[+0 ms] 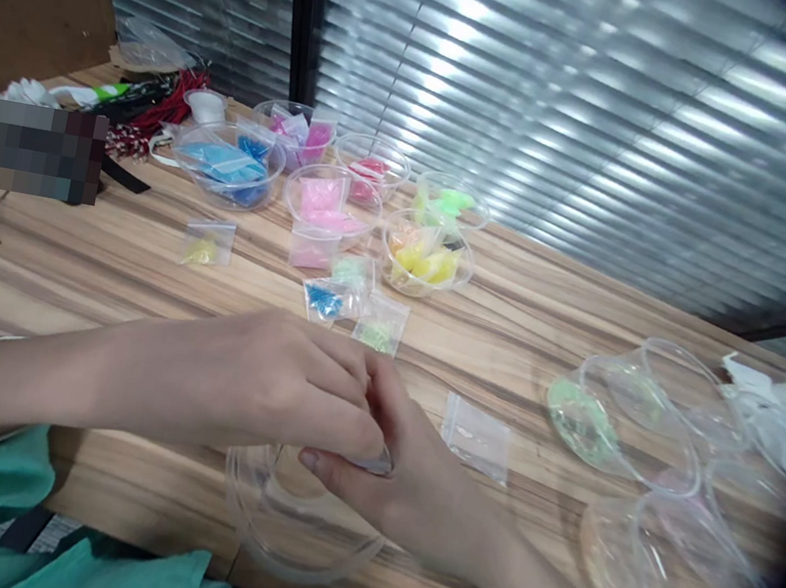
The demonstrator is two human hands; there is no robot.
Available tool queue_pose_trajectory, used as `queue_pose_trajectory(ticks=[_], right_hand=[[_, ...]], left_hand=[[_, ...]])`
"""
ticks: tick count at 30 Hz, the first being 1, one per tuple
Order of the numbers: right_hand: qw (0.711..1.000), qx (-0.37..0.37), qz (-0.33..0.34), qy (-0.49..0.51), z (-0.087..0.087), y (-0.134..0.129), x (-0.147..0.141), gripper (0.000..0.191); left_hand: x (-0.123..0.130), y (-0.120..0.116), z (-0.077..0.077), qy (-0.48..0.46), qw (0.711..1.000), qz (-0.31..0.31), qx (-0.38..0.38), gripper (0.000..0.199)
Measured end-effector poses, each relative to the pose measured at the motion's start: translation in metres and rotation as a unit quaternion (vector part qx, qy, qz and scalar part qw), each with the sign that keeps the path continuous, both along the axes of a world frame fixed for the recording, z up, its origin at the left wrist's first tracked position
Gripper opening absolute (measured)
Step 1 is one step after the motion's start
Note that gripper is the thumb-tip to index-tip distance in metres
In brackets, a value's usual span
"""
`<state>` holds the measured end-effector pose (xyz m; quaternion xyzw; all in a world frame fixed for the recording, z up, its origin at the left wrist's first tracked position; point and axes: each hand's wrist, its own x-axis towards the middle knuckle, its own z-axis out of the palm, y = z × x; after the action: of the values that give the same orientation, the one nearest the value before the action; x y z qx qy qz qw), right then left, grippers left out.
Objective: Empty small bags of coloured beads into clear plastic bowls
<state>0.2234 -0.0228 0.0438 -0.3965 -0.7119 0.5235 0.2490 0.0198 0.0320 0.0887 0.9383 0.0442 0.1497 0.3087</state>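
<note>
My left hand (271, 384) reaches in from the left, its fingers bent down and meeting my right hand (400, 468) above a clear round plastic bowl (299, 546). A small clear edge shows between the fingers of the two hands, but what they grip is mostly hidden. The bowl stands at the table's front edge. Just beyond my hands lie small bags with blue bits (323, 299) and pale green bits (378, 334). Right of my hands is a flat clear zip bag (476, 437).
Clear bowls with blue (225, 165), pink (328, 207) and yellow (429, 262) packets stand at the back of the wooden table (509, 325). A bag of yellow bits (203, 249) lies left. Several clear containers (650, 562) crowd the right side. Cords (158, 116) lie back left.
</note>
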Motion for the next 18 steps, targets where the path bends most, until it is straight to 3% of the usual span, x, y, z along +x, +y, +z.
queue_pose_trajectory(ticks=[6, 9, 14, 16, 18], right_hand=[[0.996, -0.024, -0.013, 0.087, -0.003, 0.001, 0.003, 0.068], [0.992, -0.021, -0.038, 0.122, -0.006, 0.000, 0.004, 0.067], [0.992, 0.071, -0.099, 0.044, -0.005, 0.002, 0.008, 0.074], [0.985, 0.121, -0.124, -0.022, -0.002, 0.002, 0.010, 0.057], [0.979, 0.161, -0.086, -0.091, 0.001, 0.001, 0.009, 0.023]], left_hand=[[0.000, 0.005, 0.000, 0.001, 0.998, 0.013, 0.062, 0.025], [-0.003, 0.010, 0.003, 0.004, 0.994, 0.021, 0.107, 0.019], [-0.017, 0.021, 0.011, 0.022, 0.984, 0.064, 0.167, 0.027], [-0.024, 0.026, 0.018, -0.004, 0.976, 0.096, 0.194, 0.028], [-0.032, 0.029, 0.025, -0.037, 0.976, 0.131, 0.171, 0.026]])
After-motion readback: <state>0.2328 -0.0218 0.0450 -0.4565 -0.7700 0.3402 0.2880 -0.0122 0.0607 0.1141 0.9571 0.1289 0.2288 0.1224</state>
